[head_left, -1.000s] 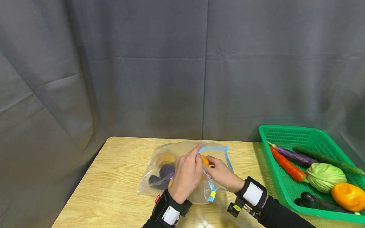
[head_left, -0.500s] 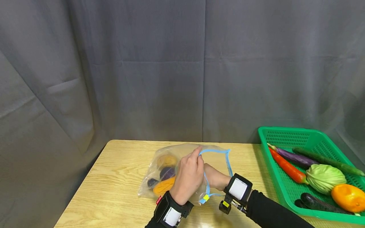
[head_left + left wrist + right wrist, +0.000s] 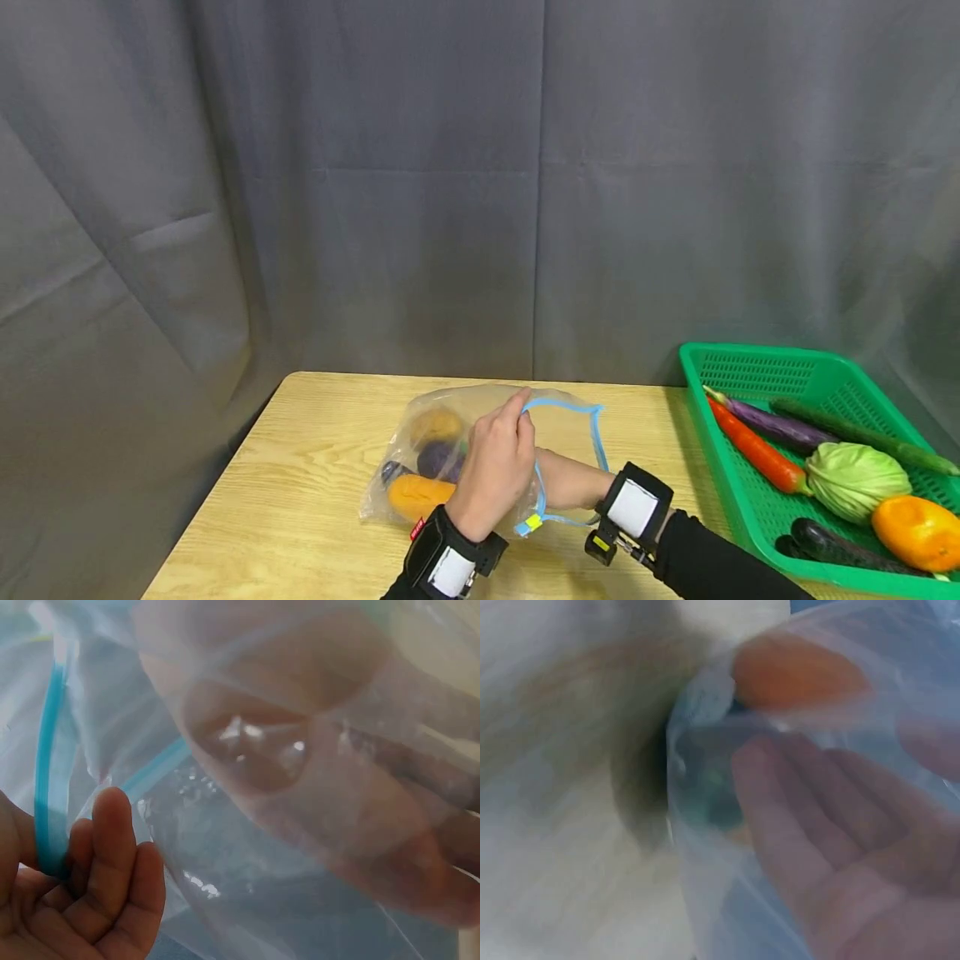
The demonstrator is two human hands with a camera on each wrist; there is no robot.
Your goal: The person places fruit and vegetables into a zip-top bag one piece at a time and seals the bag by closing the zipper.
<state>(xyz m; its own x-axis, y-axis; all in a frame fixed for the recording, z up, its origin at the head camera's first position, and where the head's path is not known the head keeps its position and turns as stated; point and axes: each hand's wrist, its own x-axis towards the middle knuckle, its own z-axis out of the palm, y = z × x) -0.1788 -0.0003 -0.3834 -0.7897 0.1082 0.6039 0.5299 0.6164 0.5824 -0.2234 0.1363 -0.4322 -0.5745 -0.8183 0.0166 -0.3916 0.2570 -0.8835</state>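
A clear plastic zip bag (image 3: 377, 510) with a blue rim lies on the table. My left hand (image 3: 497, 467) pinches its blue edge (image 3: 46, 772), fingers curled at the opening in the left wrist view. My right hand (image 3: 847, 840) reaches inside through the mouth; the head view shows mainly its back and wrist, the fingers hidden behind my left hand. In the right wrist view its fingers are straight, holding nothing, near an orange item (image 3: 795, 671). Also in the bag are a yellow-brown round item (image 3: 437, 425), a dark purple round item (image 3: 438, 460) and a small dark one (image 3: 393, 472).
A green basket (image 3: 716, 467) stands at the right with a purple eggplant (image 3: 780, 427), a red chili pepper (image 3: 757, 450), a cucumber (image 3: 870, 432), a cabbage (image 3: 857, 481), an orange vegetable (image 3: 917, 532) and a dark elongated vegetable (image 3: 840, 546). Behind the wooden table (image 3: 300, 467) hangs a grey curtain (image 3: 420, 250).
My right hand has gone left into the bag, and the orange item it held at the mouth now lies deeper, toward the bag's lower left. My left hand has kept its grip on the edge.
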